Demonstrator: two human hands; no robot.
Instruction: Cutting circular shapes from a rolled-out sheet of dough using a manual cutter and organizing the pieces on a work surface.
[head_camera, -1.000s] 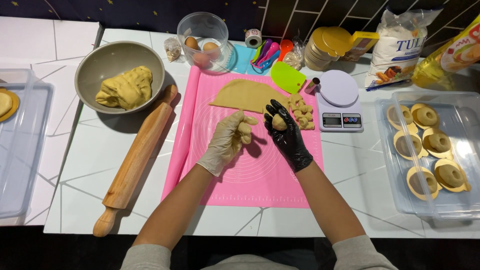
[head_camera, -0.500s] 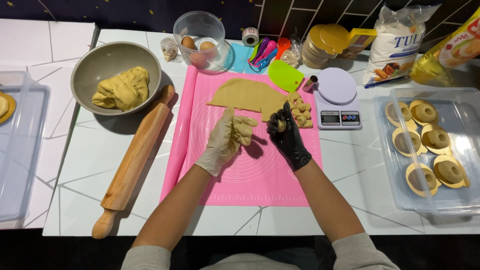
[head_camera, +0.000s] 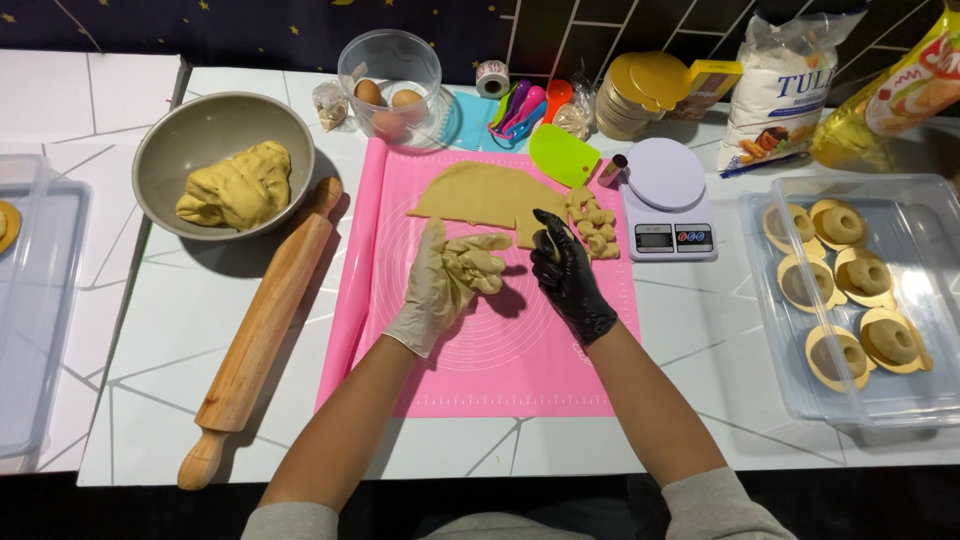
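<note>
My left hand (head_camera: 432, 288), in a pale glove, cups a clump of dough scraps (head_camera: 477, 262) above the pink silicone mat (head_camera: 480, 360). My right hand (head_camera: 568, 278), in a black glove, is closed round a small piece of dough (head_camera: 549, 240) just right of the clump. Behind both hands a rolled-out sheet of dough (head_camera: 485, 193) lies on the mat. Several small dough pieces (head_camera: 596, 226) sit at the sheet's right end.
A wooden rolling pin (head_camera: 262, 330) lies left of the mat. A grey bowl (head_camera: 170, 140) holds a dough lump. A kitchen scale (head_camera: 665, 200), green scraper (head_camera: 560, 154), clear bowl of eggs (head_camera: 390, 75) and flour bag (head_camera: 785, 85) stand behind. A clear tray (head_camera: 900, 400) holds filled tart moulds.
My right hand has drawn slightly back from the dough pieces, still closed on its small piece. The left hand keeps the scrap clump and has barely moved.
</note>
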